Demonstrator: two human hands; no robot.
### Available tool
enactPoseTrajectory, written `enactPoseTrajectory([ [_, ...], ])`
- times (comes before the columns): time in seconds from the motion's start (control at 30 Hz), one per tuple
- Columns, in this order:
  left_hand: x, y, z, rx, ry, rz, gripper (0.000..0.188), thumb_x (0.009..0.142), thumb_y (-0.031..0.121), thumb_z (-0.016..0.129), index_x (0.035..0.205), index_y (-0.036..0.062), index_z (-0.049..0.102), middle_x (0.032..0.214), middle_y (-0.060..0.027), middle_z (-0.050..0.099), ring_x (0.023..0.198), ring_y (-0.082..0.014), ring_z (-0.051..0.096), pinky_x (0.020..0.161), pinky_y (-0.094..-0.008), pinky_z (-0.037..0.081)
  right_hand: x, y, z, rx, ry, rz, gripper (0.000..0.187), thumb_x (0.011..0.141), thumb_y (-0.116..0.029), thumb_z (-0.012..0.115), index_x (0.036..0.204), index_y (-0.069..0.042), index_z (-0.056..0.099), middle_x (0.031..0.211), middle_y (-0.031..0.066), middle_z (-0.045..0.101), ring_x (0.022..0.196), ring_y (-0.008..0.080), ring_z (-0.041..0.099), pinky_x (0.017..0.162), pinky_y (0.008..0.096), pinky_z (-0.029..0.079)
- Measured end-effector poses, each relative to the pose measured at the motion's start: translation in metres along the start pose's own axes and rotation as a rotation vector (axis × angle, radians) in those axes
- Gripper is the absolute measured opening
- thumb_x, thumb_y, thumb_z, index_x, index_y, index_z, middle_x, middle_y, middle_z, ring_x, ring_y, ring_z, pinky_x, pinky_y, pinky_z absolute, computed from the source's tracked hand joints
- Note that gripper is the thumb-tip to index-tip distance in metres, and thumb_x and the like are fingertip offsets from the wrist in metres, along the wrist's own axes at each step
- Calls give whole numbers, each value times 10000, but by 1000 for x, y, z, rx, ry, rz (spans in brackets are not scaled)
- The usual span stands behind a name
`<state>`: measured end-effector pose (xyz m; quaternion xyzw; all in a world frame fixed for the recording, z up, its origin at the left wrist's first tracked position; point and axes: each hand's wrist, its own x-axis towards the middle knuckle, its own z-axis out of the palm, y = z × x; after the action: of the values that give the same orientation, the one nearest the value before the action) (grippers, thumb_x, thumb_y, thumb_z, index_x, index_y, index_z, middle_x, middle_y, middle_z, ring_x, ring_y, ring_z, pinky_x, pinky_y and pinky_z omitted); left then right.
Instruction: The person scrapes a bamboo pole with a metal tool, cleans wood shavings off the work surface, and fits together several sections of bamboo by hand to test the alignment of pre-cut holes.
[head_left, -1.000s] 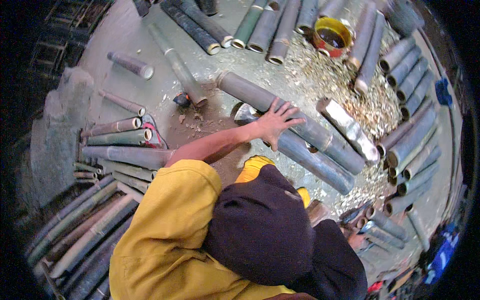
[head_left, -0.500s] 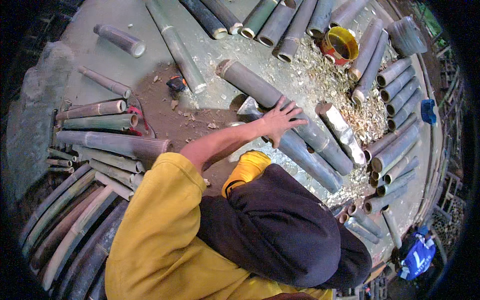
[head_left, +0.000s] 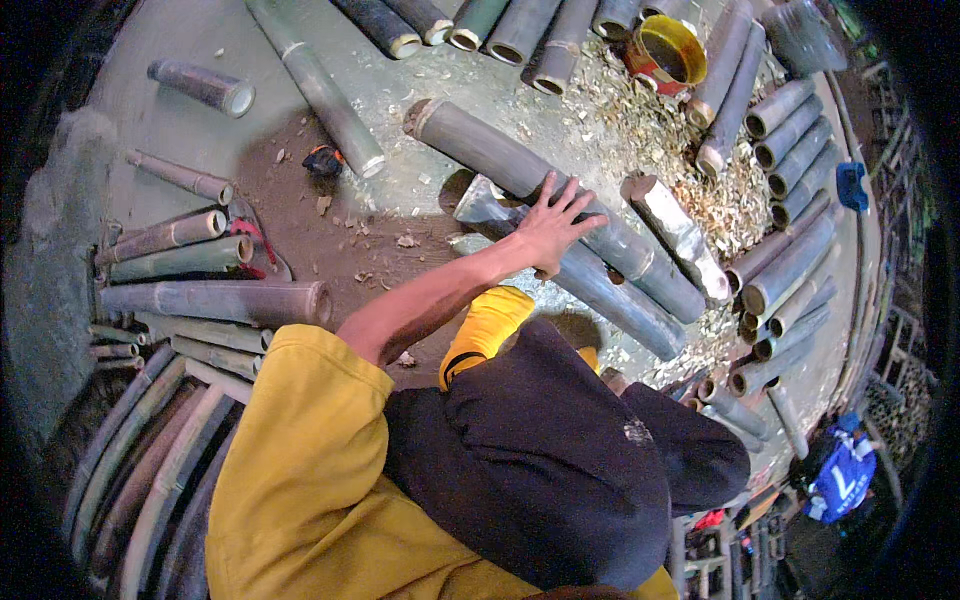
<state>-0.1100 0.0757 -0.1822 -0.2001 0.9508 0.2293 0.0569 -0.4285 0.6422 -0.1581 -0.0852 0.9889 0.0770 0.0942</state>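
top: mustard-yellow (head_left: 310, 430), plain cloth, loose left sleeve (head_left: 330, 375) leaving forearm bare | trousers (head_left: 530, 465): blackish-purple, softly creased, small pale smudge (head_left: 637, 432) | footwear (head_left: 497, 318): bright yellow, narrow black band (head_left: 455, 369) | left hand (head_left: 556, 228): bare

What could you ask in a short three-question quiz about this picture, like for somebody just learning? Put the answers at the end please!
1. True or false: the person's left hand is touching a bamboo tube.

2. Pick one. What colour is the left sleeve?
A) blue
B) yellow
C) green

3. What lies scattered beside the red and yellow bucket?

Key:
1. True; the hand is laid over the tube.
2. B, yellow.
3. Pale chips.
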Motion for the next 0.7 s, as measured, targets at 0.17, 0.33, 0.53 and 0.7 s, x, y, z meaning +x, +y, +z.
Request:
enactPoseTrajectory([
  [0.17, 16, 5, -9, 45, -49, 57, 1292, 324, 326, 872, 1414, 249, 181, 1445, -156, 214, 1348, -392, 129, 1038, -637, 87, 9, 37, -11, -56, 18, 20, 393, 825, -331, 579, 1007, 16, 547, 953, 247, 588, 817, 368, 572, 731, 422, 462],
  [0.33, 16, 4, -12, 111, -99, 29, 1368, 274, 372, 876, 1422, 263, 140, 1437, -155, 213, 1324, -418, 167, 1026, -642, 127, 58, 35, -43, -309, 66, -36, 366, 827, -315, 577, 992, 10, 549, 937, 243, 593, 797, 361, 577, 719, 417, 465],
  [0.53, 18, 4, -13, 115, -99, 64, 1382, 234, 354, 870, 1414, 248, 159, 1418, -168, 216, 1314, -426, 162, 1028, -635, 104, 86, -20, -193, 91, 442, -269, 265, 844, -262, 531, 909, -5, 543, 832, 189, 599, 692, 301, 577, 655, 379, 468],
  [0.7, 19, -5, -5, 67, -68, 96, 1351, 264, 318, 861, 1413, 246, 154, 1428, -148, 183, 1326, -415, 117, 1022, -658, 79, 10, -171, -229, 531, 215, -497, 213, 854, -147, 407, 823, 5, 553, 705, 108, 551, 694, 213, 592, 649, 339, 464],
])
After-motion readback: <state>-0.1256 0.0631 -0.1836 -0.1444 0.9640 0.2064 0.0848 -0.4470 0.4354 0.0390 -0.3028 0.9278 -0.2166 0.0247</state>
